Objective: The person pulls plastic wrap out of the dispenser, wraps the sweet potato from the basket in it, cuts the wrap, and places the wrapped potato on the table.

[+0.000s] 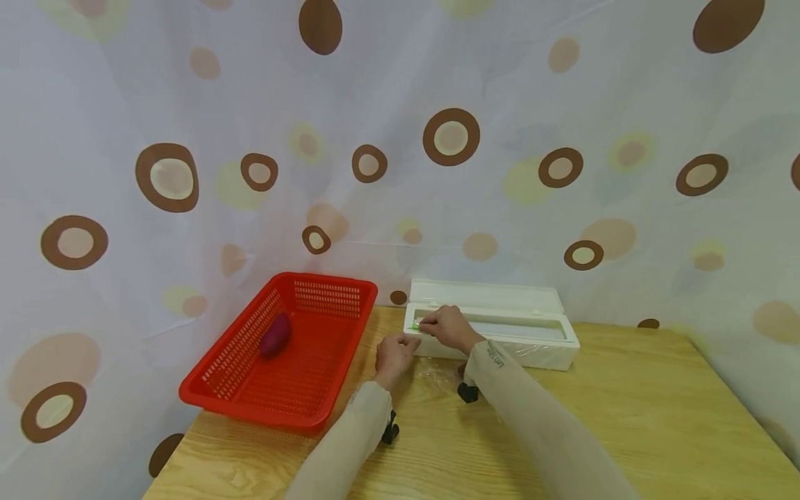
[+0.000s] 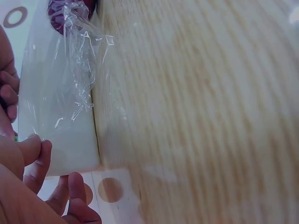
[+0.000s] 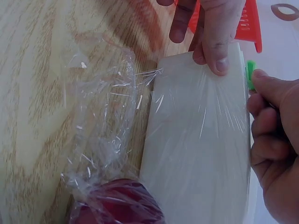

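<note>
A white cling film box (image 1: 500,351) stands near the wall with its lid raised. At its left end my right hand (image 1: 450,326) pinches a small green slide cutter (image 3: 251,74) on the box's upper edge. My left hand (image 1: 395,357) is at the same end; its thumb and forefinger pinch the clear cling film (image 2: 70,93) against the box's front. Creases in the film spread out from those fingertips. The film hangs over the front onto the table, where a rounded, dark purple-red thing (image 3: 119,203) lies under it. In the head view my right wrist mostly hides that thing.
Left of the box is a red plastic basket (image 1: 359,326) with slotted sides. A purple sweet potato (image 1: 276,335) lies inside it. The wooden table (image 1: 650,396) reaches a spotted curtain (image 1: 400,201) at the back.
</note>
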